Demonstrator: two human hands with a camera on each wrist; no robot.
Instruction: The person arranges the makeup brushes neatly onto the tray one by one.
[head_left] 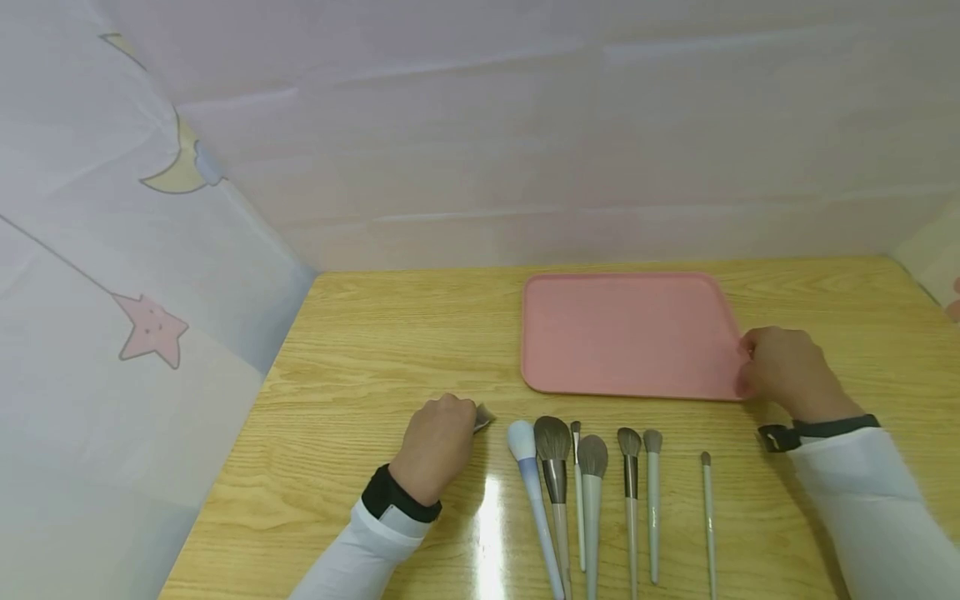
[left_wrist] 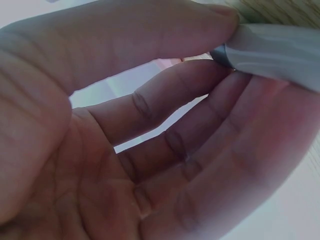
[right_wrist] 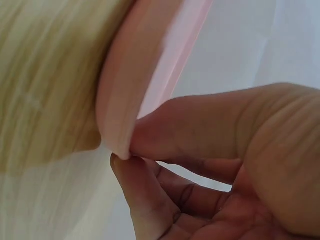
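My left hand (head_left: pixel 441 442) rests on the wooden table (head_left: pixel 360 367) with its fingers curled round a makeup brush (head_left: pixel 482 417), whose grey bristles stick out to the right. In the left wrist view the thumb and fingers pinch the pale brush handle (left_wrist: pixel 280 52). My right hand (head_left: pixel 780 371) pinches the near right corner of the pink tray (head_left: pixel 630 333). The right wrist view shows thumb and fingers on the tray rim (right_wrist: pixel 125 115).
Several makeup brushes lie side by side near the table's front edge, among them a blue one (head_left: pixel 532 492) and a thin one (head_left: pixel 708 517) at the right. Patterned cloth walls stand at the left and back.
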